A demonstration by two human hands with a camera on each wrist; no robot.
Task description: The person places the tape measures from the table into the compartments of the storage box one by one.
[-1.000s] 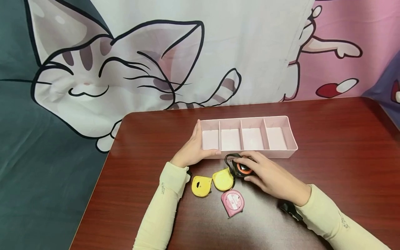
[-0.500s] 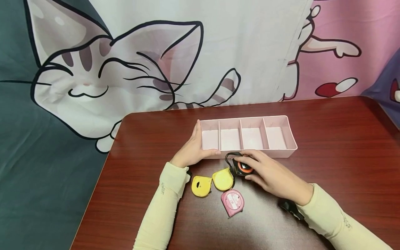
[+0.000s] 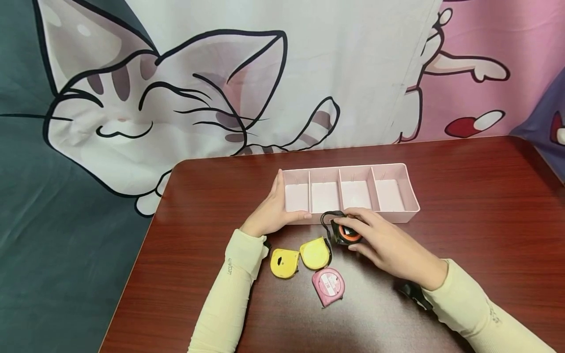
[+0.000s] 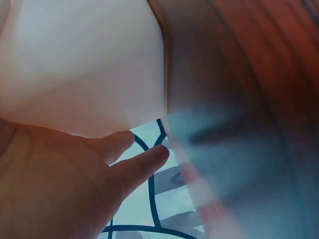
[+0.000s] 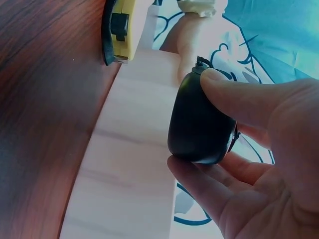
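My right hand (image 3: 384, 242) grips a black tape measure (image 3: 346, 232) with an orange ring, just in front of a pale pink divided box (image 3: 348, 215). In the right wrist view, thumb and fingers pinch the black case (image 5: 199, 119) from opposite sides. A black wrist strap loops off its left side. My left hand (image 3: 273, 208) rests against the box's left end, fingers straight along that side and thumb across the front wall. Two yellow tape measures (image 3: 284, 263) and a pink tape measure (image 3: 328, 287) lie on the table nearer to me.
The reddish-brown wooden table (image 3: 476, 211) carries everything. Behind it hangs a cartoon cat curtain (image 3: 371, 73). The box has several compartments side by side, with nothing in them.
My right hand has lifted the black tape measure slightly and shifted it a little right and toward the box. My left hand, the box and the other tape measures have stayed put.
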